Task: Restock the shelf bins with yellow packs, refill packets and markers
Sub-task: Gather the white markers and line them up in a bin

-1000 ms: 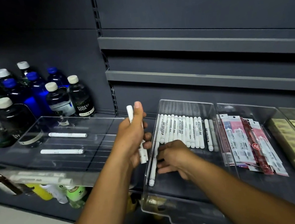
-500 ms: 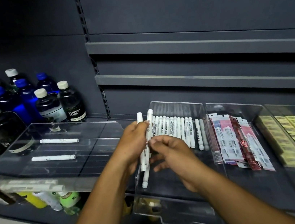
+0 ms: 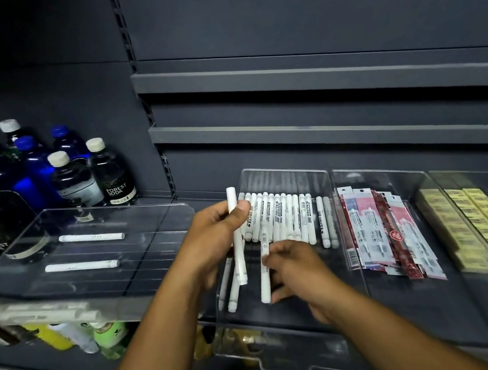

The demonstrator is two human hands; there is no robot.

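Note:
My left hand [image 3: 216,239] grips an upright white marker [image 3: 231,199] at the left wall of the clear marker bin [image 3: 282,173]; more markers seem to hang below its fist. My right hand [image 3: 295,267] pinches another white marker [image 3: 266,288] over the bin's front part. A row of white markers [image 3: 291,216] lies at the back of that bin. Red and pink refill packets [image 3: 380,228] fill the bin to the right. Yellow packs [image 3: 473,221] lie in the far right bin.
A clear tray [image 3: 153,216] on the left holds two loose white markers [image 3: 90,237]. Dark and blue bottles [image 3: 72,177] stand behind it. Grey shelf rails [image 3: 314,71] run above. Coloured bottles [image 3: 107,335] show on the shelf below.
My right hand has drawn one marker away from the left hand's bunch and lowered it toward the bin floor. My left hand has stayed near the bin's left wall.

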